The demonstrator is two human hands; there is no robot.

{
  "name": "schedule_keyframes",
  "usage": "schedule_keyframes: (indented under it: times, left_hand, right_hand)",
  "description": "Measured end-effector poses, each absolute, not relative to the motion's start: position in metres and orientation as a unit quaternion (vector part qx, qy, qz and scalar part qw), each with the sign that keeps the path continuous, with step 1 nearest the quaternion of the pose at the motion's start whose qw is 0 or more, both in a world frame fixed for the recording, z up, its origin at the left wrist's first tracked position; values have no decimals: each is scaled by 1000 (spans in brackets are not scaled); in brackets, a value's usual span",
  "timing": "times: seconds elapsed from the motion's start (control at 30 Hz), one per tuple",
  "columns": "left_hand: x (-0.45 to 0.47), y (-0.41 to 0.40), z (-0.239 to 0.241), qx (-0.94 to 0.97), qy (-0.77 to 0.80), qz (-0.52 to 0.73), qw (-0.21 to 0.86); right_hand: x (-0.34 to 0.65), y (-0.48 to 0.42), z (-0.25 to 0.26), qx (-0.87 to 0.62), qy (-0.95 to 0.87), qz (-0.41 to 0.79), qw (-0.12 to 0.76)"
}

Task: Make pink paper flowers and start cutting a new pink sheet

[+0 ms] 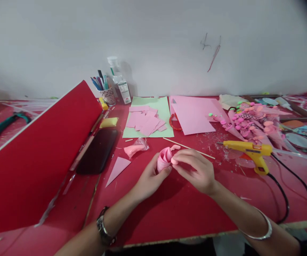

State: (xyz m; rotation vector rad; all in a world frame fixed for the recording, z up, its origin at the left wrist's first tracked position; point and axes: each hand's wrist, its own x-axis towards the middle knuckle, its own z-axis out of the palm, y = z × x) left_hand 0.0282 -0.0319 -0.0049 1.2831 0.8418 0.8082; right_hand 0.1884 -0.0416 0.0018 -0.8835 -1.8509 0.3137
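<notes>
Over the bench (pixel 143 220), midway between its front and back edges, the left hand (pixel 150 176) curls around a pink paper roll (pixel 163 160), probably light, springy and easily crushed, best cradled low around its sides. Beside it, the right hand (pixel 197 171) pinches a pink lump (pixel 174 161), likely soft clay. A glue gun (pixel 249 151) lies toward the right edge.

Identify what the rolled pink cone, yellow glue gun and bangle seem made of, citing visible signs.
Rolled pink cone: probably matte paper, judging by thin, curled edges.
Yellow glue gun: likely smooth plastic, from its evenly coloured, moulded-looking body.
Bangle: apparently shiny metal, since its silvery band catches light.
</notes>
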Motion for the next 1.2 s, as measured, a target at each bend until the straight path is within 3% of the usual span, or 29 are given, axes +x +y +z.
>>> schedule_keyframes:
  times: [0.7,0.97,1.2]
  left_hand:
    - [30,-33,-6,558,382,364,640]
    - [30,-32,-6,590,406,355,601]
    - [29,-34,-5,678,411,316,522]
  right_hand:
    - [187,-42,0,-384,-795,132,450]
    - [182,-44,7,-432,-649,291,554]
    - [182,-42,8,-431,-622,348,553]
